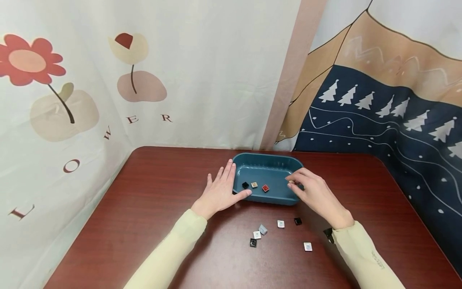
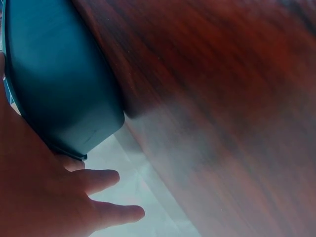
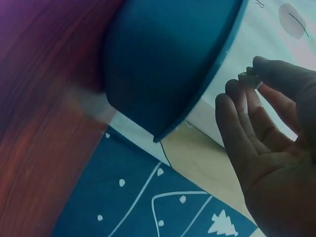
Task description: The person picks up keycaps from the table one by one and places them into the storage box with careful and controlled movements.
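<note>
A blue rectangular tray (image 1: 267,199) stands near the table's back edge. Its left end is touched by my left hand (image 1: 219,193), fingers straight and spread, thumb along the front rim. Over the tray's right end, my right hand (image 1: 315,192) pinches a small pale square piece (image 3: 250,78), like a keyboard switch, between thumb and fingertips. Inside the tray lie a black piece (image 1: 245,185), a cream piece (image 1: 254,185) and a red piece (image 1: 265,188). In the left wrist view, the tray's outer wall (image 2: 64,74) shows beside the left hand.
In front of the tray, several small square pieces lie on the table (image 1: 151,224): white ones (image 1: 280,224), black ones (image 1: 297,221) and a tilted grey one (image 1: 262,229). Patterned curtains (image 1: 216,80) hang behind the table and along its sides.
</note>
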A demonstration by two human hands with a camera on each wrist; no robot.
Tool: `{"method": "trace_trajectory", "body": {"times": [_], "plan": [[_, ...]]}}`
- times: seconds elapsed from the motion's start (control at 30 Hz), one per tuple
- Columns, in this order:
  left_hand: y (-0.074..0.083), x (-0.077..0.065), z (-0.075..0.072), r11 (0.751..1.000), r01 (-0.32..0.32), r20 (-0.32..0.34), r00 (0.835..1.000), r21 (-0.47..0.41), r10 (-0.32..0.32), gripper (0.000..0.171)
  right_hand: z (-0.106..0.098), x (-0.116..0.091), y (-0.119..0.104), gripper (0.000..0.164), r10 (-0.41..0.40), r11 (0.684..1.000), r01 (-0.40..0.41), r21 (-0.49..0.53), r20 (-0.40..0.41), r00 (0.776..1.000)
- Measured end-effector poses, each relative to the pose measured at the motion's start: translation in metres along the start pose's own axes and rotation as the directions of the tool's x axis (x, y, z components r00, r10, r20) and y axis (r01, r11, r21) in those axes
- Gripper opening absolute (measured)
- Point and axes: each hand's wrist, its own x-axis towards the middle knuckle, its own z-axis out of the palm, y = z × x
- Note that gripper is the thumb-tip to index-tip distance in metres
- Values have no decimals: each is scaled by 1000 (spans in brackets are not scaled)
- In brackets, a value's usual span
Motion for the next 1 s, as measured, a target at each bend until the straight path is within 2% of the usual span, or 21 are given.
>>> {"method": "trace_trajectory", "body": {"times": [0.27,0.63,0.87,1.0], "plan": [[0,-1,0,1000,-1,8,1000,7,1,114,19,17,1,19,63,998,-61,-15,114,991],[1,-1,0,1000,0,11,1000,8,0,113,34,32,3,18,130,991,-123,-46,179,975],[1,0,-1,1000,2,10,1000,4,-2,113,36,40,4,16,99,992,-78,-99,229,968],[1,0,0,1000,4,8,1000,1,-4,114,35,43,4,22,114,992,-92,-90,279,953]]}}
